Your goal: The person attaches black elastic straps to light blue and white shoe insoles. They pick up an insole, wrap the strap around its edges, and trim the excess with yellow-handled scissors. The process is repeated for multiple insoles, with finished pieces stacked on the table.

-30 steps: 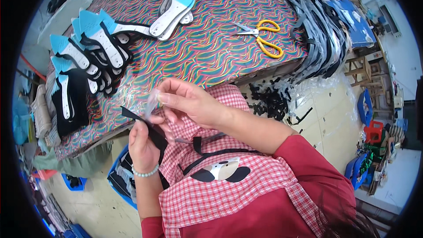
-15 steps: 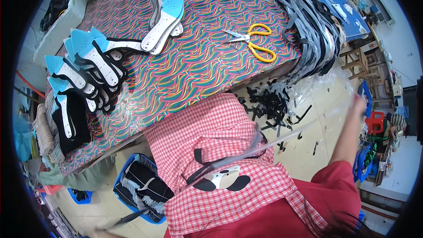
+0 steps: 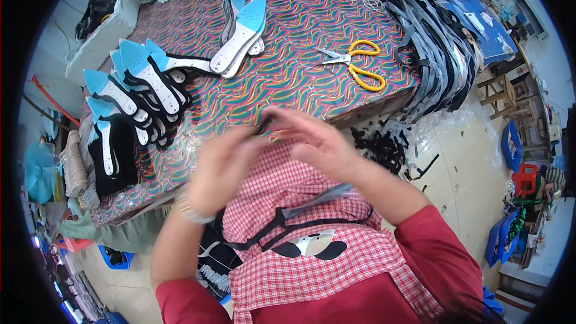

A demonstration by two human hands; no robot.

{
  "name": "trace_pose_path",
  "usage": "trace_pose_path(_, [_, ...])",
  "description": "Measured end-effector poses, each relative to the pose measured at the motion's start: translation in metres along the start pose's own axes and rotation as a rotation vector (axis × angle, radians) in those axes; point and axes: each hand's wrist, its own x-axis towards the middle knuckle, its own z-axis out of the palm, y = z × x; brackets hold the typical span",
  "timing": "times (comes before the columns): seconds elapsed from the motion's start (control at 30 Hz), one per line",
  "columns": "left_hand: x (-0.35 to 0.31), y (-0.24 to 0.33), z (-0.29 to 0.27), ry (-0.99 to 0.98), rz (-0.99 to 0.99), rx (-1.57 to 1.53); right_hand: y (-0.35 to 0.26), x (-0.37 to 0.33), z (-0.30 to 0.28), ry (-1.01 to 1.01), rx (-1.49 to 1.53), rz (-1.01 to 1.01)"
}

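My hands are close together over the table's near edge, both smeared by motion. My left hand, with a pale bracelet at the wrist, has bent fingers pointing toward the right hand; their grip is blurred. My right hand has its fingers stretched leftward and its thumb apart. Something small and dark shows by the fingertips, too blurred to name. On my lap, over a red checked apron, lie a black strap and a greyish clear plastic strip.
Insole-shaped pieces with blue tips lie in piles on the patterned table. Yellow-handled scissors lie at its right. Bundled grey and black strips hang over the right edge. Black scraps litter the floor.
My right hand has come in from far right and my left from the lower left edge to meet over the table's edge. The long clear strip stretched between them now lies on my lap.
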Motion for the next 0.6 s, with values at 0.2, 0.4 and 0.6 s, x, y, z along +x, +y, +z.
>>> trace_pose_path(0.2, [0.106,-0.027,0.023,-0.122,0.488,0.358,0.023,0.005,-0.023,0.58,0.295,0.061])
trace_pose_path(0.4, [0.196,-0.108,-0.017,0.504,0.042,0.953,0.03,0.008,-0.049,0.45,0.327,0.214])
trace_pose_path(0.6, [0.169,-0.114,0.049,0.343,0.239,0.311,0.072,0.042,-0.055,0.183,-0.664,-0.239])
